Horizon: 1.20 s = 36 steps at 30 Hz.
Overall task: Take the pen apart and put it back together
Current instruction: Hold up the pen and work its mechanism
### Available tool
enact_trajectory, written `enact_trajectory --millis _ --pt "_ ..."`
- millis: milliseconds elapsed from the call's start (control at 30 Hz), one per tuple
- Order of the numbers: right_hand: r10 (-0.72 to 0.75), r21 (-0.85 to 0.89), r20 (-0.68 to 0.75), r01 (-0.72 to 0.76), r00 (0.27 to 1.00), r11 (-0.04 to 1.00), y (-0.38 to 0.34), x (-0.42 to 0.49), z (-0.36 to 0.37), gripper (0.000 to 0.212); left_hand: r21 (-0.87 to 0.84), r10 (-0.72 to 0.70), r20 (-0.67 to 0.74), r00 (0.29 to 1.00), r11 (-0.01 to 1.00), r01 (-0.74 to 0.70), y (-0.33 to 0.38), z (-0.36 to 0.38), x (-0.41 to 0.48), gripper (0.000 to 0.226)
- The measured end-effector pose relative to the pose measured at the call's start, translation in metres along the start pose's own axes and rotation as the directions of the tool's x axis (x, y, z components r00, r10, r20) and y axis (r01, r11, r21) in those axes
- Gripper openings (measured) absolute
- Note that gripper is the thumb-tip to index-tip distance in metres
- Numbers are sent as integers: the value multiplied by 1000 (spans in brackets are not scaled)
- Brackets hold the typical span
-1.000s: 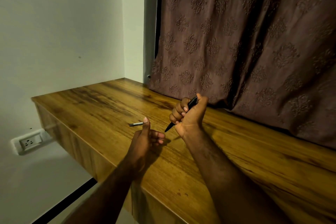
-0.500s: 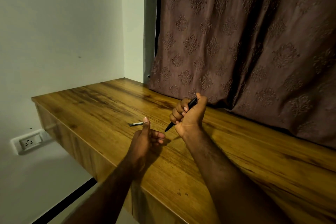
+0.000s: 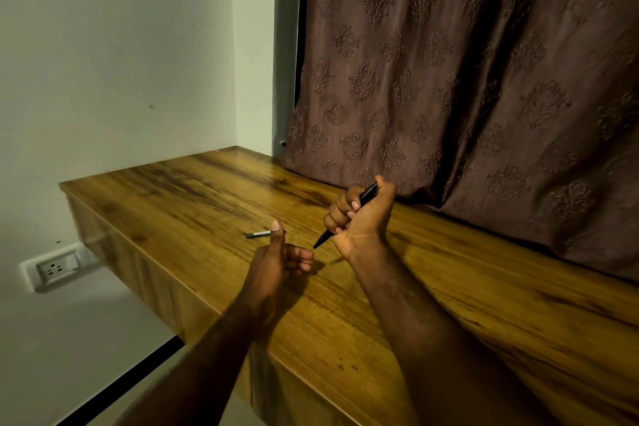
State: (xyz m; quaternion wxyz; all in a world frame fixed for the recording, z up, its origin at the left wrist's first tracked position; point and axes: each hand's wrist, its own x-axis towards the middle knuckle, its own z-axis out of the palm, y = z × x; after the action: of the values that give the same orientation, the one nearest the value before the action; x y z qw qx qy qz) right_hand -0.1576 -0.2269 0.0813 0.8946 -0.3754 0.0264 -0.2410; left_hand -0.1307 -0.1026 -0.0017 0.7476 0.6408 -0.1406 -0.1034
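right hand (image 3: 363, 218) fisted tight round the pen (image 3: 367, 193), tip angled down-left, left hand (image 3: 276, 263) fingers curled on nothing, thumb up, grey piece (image 3: 258, 234) on table (image 3: 173, 190) just behind thumb

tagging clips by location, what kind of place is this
Probably a room in a home, perhaps a bedroom or study corner: a wooden desk set against a plain wall, a patterned brown curtain hanging behind it, and a wall socket below.
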Motion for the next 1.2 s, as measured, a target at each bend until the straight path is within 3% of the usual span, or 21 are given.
enact_trajectory --millis 333,633,833,1200 --pt "2 -6 -14 -3 1000 1000 -1 0 1 61 -7 2 10 1000 1000 -2 -2 -1 2 92" --pt "-30 11 -56 31 998 999 -5 0 1 61 -153 -35 69 997 987 45 6 0 -4 99" --pt "-63 79 -78 69 995 994 -10 3 1 58 -485 -75 -9 997 872 61 12 26 -25 95" --pt "-71 123 -117 85 991 989 -15 1 12 53 -626 -34 -213 977 772 -109 15 38 -42 91"
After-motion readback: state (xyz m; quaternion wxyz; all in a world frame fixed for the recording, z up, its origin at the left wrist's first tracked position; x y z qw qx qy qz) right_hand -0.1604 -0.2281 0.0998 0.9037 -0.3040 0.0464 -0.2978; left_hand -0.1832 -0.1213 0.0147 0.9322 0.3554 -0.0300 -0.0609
